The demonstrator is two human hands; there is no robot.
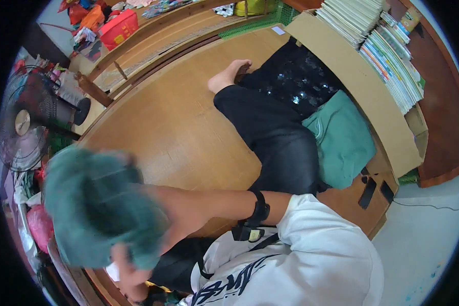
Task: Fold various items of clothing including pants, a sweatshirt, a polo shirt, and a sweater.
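Rich green on the bunched cloth [102, 214], shading near-black in its creases, and here's a softer green across the garment [344, 137]! Plain black on the trousers [275, 127], black again on the sequinned fabric [298, 76], flecked silvery blue. White shirt [331, 245] now, dark print across it, black wristband [260, 206]. Honey-brown boards [183, 137], tan cardboard [354, 84], multicoloured spines on the books [390, 69]. Bright red bag [118, 29], gold-marked, and hot pink on the bundle [40, 222]!

From where I stood: dark lettering [235, 285] slanted across the white shirt [331, 250], unreadable; yellow print [122, 33] on the red bag [118, 25] was illegible too.
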